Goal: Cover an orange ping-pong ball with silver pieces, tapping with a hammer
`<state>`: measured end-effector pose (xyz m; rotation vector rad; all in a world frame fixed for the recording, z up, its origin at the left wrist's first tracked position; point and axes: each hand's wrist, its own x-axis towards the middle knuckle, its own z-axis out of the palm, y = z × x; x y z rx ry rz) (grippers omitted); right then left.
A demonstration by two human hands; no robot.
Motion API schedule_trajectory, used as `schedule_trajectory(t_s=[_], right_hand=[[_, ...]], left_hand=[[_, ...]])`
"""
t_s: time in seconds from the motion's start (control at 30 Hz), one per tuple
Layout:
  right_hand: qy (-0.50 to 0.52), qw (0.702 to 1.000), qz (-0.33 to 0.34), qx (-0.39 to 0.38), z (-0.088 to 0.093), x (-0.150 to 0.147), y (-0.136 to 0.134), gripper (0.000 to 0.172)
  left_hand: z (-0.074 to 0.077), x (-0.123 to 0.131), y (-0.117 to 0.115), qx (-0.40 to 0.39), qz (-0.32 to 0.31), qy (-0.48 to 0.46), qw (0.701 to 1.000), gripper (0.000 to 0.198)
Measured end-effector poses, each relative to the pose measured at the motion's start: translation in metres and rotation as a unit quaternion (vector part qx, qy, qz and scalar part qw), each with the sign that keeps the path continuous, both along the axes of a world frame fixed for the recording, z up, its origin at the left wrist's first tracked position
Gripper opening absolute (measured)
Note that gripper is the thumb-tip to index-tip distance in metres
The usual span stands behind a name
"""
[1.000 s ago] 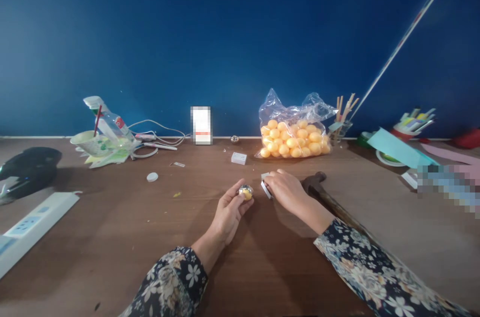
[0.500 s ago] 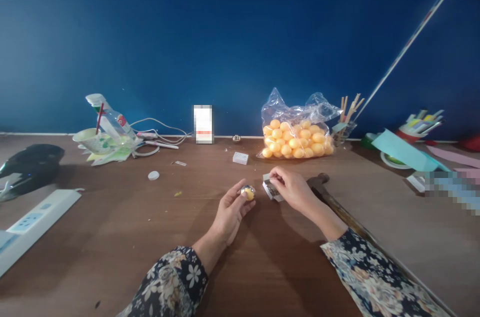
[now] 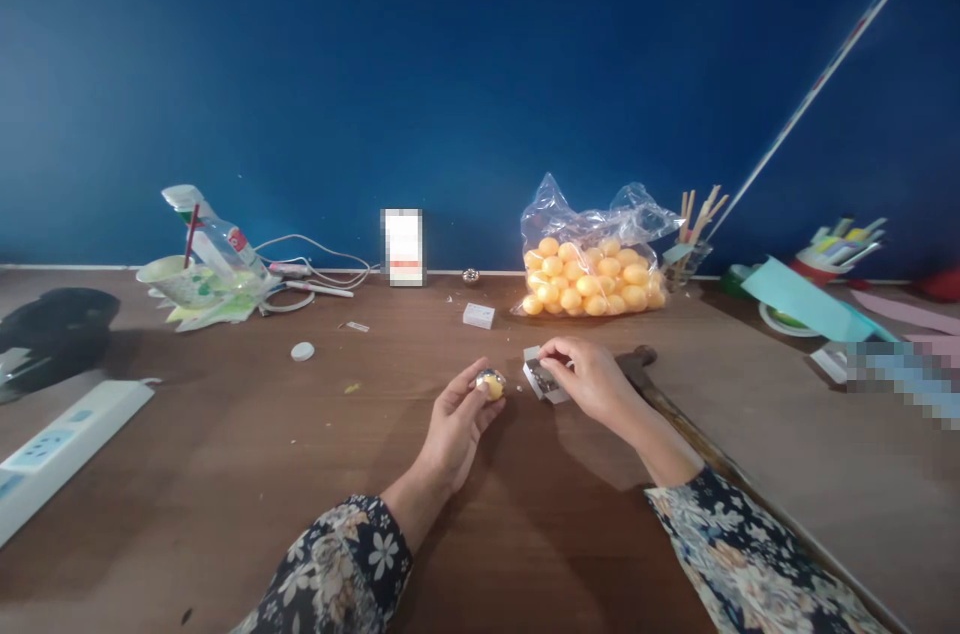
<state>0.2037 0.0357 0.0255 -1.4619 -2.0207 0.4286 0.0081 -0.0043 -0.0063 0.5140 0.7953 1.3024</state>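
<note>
Between the thumb and fingers of my left hand [image 3: 455, 424] is a small yellow ball [image 3: 492, 384] with shiny silvery bits on its upper side. To its right, a small open white box [image 3: 534, 371] with dark contents lies on the brown table [image 3: 300, 514]. My right hand [image 3: 589, 379] reaches into this box, its thumb and fingertips pinched together over the contents. Whatever its fingertips hold, if anything, is too small to make out.
A bag of yellow balls [image 3: 592, 279] stands behind the hands. A hammer [image 3: 675, 424] lies beside the right forearm. Farther back are a small white box [image 3: 478, 316] and a silvery round piece [image 3: 470, 276]. A white lid [image 3: 302, 352] and power strip [image 3: 67, 454] are left.
The view has shifted slightly. My left hand, still holding the ball, sits a little farther left of the open box. My right hand remains at the box.
</note>
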Motion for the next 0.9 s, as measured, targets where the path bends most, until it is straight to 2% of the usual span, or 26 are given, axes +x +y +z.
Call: schedule_trajectory(t_s=[0.17, 0.27, 0.6, 0.8, 0.9], right_hand=[[-0.108, 0.993, 0.026, 0.04, 0.007, -0.013, -0.004, 0.014], [-0.178, 0.981, 0.045, 0.064, 0.01, -0.019, -0.004, 0.016], [-0.313, 0.94, 0.116, 0.072, 0.012, -0.025, -0.016, 0.019], [-0.327, 0.937, 0.1, 0.076, 0.006, -0.029, -0.016, 0.02], [-0.298, 0.945, 0.11, 0.077, 0.005, -0.028, -0.015, 0.019]], left_hand=[[-0.002, -0.001, 0.003, 0.0, 0.032, -0.011, 0.999, 0.04], [-0.003, -0.001, 0.003, 0.0, 0.03, -0.011, 0.999, 0.04], [0.004, 0.001, -0.001, -0.012, 0.02, 0.007, 1.0, 0.04], [0.004, 0.001, -0.001, -0.009, 0.025, 0.01, 1.0, 0.036], [0.006, 0.001, -0.001, -0.01, 0.026, 0.012, 1.0, 0.035]])
